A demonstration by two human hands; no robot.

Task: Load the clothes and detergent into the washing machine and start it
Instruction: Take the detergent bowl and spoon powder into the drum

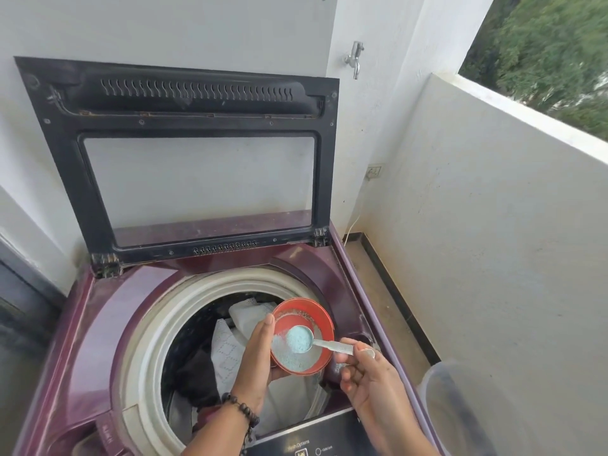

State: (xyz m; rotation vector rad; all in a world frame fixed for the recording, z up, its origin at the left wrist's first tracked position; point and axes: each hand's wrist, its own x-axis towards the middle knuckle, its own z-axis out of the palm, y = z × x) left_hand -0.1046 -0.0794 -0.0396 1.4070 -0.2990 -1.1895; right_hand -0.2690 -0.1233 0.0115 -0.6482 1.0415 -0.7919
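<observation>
Now the right hand point(362, 366) fingers pinch the spoon point(324, 342), its handle running rightward from the powder-filled bowl. Left hand point(255, 353) fingers curl round the red container point(324, 319) above the drum point(144, 327); clothes point(227, 347) lie lower-left.

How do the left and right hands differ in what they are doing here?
The left hand wraps around the side of the red container, steadying it; the right hand pinches the handle of a metal spoon. The left wrist wears a dark bead bracelet; the right shows none. Both hover over the open washing machine drum, handling blue detergent powder.
</observation>
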